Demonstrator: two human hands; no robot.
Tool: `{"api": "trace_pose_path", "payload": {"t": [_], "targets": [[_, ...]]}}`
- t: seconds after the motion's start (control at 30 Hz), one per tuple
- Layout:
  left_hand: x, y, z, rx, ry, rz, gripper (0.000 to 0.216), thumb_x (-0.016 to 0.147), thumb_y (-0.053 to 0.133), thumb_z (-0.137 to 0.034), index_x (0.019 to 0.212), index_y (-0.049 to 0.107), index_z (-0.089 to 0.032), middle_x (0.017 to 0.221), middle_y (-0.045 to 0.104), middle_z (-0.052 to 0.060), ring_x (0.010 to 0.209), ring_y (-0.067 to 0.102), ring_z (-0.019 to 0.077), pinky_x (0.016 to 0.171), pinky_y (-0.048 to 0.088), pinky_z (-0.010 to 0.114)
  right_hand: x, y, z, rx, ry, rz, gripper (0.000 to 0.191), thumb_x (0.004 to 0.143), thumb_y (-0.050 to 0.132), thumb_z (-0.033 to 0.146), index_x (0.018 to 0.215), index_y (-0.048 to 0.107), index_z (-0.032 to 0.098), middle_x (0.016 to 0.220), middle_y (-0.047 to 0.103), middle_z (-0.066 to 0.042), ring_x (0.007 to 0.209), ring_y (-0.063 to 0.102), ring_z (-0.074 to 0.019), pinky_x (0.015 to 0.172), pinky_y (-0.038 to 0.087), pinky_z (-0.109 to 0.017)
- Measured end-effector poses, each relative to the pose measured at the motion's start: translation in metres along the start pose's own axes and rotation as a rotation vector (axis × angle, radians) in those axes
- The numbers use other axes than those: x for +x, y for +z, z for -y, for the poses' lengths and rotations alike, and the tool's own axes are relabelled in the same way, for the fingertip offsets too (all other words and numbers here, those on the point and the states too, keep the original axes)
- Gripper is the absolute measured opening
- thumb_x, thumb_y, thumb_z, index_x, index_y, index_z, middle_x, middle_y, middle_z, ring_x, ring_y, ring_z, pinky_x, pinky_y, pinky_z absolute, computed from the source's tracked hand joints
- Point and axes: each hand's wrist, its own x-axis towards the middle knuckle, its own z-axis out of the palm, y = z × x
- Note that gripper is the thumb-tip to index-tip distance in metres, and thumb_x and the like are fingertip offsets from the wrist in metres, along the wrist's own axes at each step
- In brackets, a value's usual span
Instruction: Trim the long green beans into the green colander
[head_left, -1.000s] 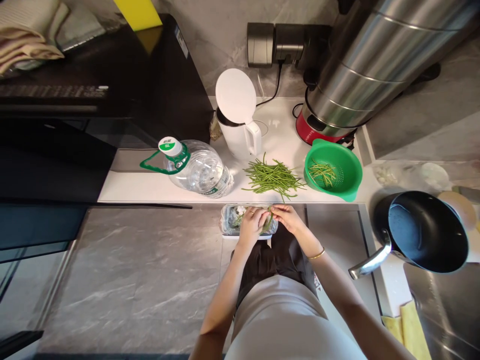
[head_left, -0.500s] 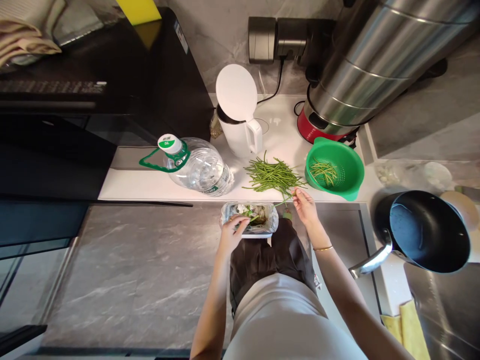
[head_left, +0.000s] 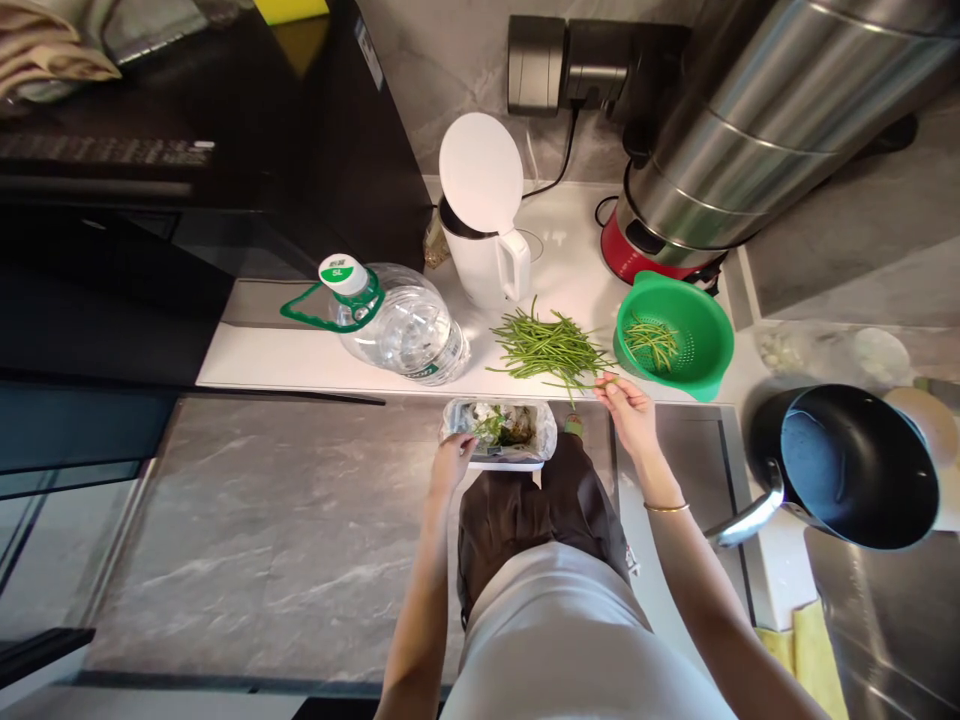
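Observation:
A pile of long, thin green vegetable stems (head_left: 551, 345) lies on the counter's front part. At its right end my right hand (head_left: 630, 412) is closed in a pinch on a green stem. To its right stands a green colander (head_left: 709, 340) with some shorter stems (head_left: 651, 342) in it. My left hand (head_left: 452, 460) is at the left front rim of a lined waste bin (head_left: 546, 430), fingers pinched together. What they hold, if anything, is too small to make out. Leafy scraps (head_left: 495, 428) and white bits lie inside the bin.
Behind the stems stands a white kettle (head_left: 480, 260) with its lid up. A large water bottle (head_left: 409, 325) is on the left. A dark pan (head_left: 862, 465) sits on the right, its handle pointing toward me. A steel appliance with a red base (head_left: 637, 240) stands behind the colander.
My left hand has moved left and slightly down, from over the bin to its rim. My right hand has shifted a little right, still pinching a stem.

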Motion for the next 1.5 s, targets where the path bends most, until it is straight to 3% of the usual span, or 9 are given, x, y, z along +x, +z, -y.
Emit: {"api": "trace_pose_path", "payload": {"t": [0.1, 0.3, 0.37, 0.47, 0.6, 0.9, 1.1, 1.3, 1.5], "targets": [[0.002, 0.010, -0.025, -0.006, 0.035, -0.029, 0.020, 0.080, 0.059, -0.030, 0.095, 0.068, -0.020, 0.095, 0.070, 0.008, 0.087, 0.064, 0.0212, 0.085, 0.047, 0.035, -0.013, 0.014, -0.001, -0.076, 0.027, 0.102, 0.025, 0.072, 0.071, 0.037, 0.092, 0.070, 0.021, 0.094, 0.072, -0.004, 0.079, 0.068, -0.0163, 0.081, 0.056, -0.036], [-0.008, 0.002, -0.118, -0.310, 0.236, -0.182, 0.018, 0.085, 0.054, -0.029, 0.092, 0.067, -0.019, 0.090, 0.068, 0.005, 0.076, 0.061, 0.0150, 0.074, 0.048, 0.028, -0.033, 0.037, -0.011, -0.196, 0.057, 0.208, 0.022, 0.069, 0.073, 0.036, 0.086, 0.072, 0.022, 0.087, 0.073, -0.004, 0.072, 0.068, -0.0173, 0.072, 0.057, -0.034], [-0.012, -0.001, -0.142, -0.386, 0.264, -0.168, 0.017, 0.083, 0.058, -0.031, 0.093, 0.067, -0.020, 0.089, 0.067, 0.005, 0.074, 0.061, 0.0139, 0.073, 0.048, 0.026, -0.037, 0.041, -0.011, -0.289, -0.003, 0.259, 0.021, 0.072, 0.071, 0.036, 0.087, 0.072, 0.022, 0.084, 0.073, -0.004, 0.068, 0.067, -0.0164, 0.069, 0.056, -0.032], [-0.013, -0.002, -0.159, -0.443, 0.244, -0.163, 0.017, 0.081, 0.060, -0.033, 0.089, 0.066, -0.020, 0.084, 0.067, 0.004, 0.070, 0.059, 0.0135, 0.069, 0.048, 0.026, -0.040, 0.045, -0.006, -0.496, -0.189, 0.319, 0.016, 0.077, 0.066, 0.034, 0.086, 0.072, 0.022, 0.080, 0.070, -0.004, 0.067, 0.063, -0.0154, 0.068, 0.053, -0.030], [-0.011, -0.001, -0.158, -0.499, 0.203, -0.161, 0.015, 0.081, 0.060, -0.033, 0.084, 0.065, -0.019, 0.081, 0.066, 0.003, 0.069, 0.058, 0.0133, 0.067, 0.047, 0.025, -0.043, 0.048, 0.006, -0.693, -0.366, 0.379, 0.015, 0.083, 0.059, 0.031, 0.088, 0.070, 0.023, 0.081, 0.068, -0.004, 0.070, 0.061, -0.0153, 0.069, 0.051, -0.028], [-0.010, -0.005, -0.149, -0.497, 0.142, -0.124, 0.011, 0.078, 0.061, -0.029, 0.081, 0.062, -0.019, 0.077, 0.065, 0.001, 0.065, 0.055, 0.0115, 0.063, 0.045, 0.023, -0.046, 0.053, 0.013, -0.863, -0.499, 0.500, 0.022, 0.089, 0.050, 0.027, 0.101, 0.069, 0.024, 0.091, 0.069, -0.006, 0.083, 0.064, -0.0174, 0.077, 0.051, -0.029], [-0.004, -0.009, -0.136, -0.728, 0.089, -0.202, 0.010, 0.075, 0.063, -0.026, 0.080, 0.060, -0.018, 0.073, 0.062, -0.001, 0.066, 0.057, 0.0108, 0.065, 0.047, 0.023, -0.046, 0.055, 0.017, -0.894, -0.425, 0.505, 0.020, 0.087, 0.054, 0.028, 0.098, 0.070, 0.024, 0.086, 0.072, -0.004, 0.076, 0.067, -0.0180, 0.071, 0.052, -0.028], [-0.003, -0.011, -0.137, -0.955, 0.098, -0.184, 0.013, 0.074, 0.065, -0.026, 0.080, 0.056, -0.017, 0.068, 0.059, -0.002, 0.064, 0.059, 0.0105, 0.065, 0.049, 0.023, -0.052, 0.062, 0.018, -0.799, -0.386, 0.443, 0.020, 0.087, 0.053, 0.029, 0.094, 0.071, 0.023, 0.084, 0.072, -0.004, 0.070, 0.065, -0.0155, 0.065, 0.051, -0.025], [-0.009, -0.005, -0.142, -0.939, 0.134, -0.296, 0.014, 0.076, 0.064, -0.027, 0.083, 0.056, -0.018, 0.078, 0.064, 0.001, 0.070, 0.064, 0.0121, 0.071, 0.052, 0.026, -0.060, 0.072, 0.013, -0.561, -0.162, 0.278, 0.019, 0.078, 0.063, 0.035, 0.079, 0.071, 0.018, 0.053, 0.058, 0.002, 0.043, 0.044, -0.0077, 0.043, 0.037, -0.021]]}}
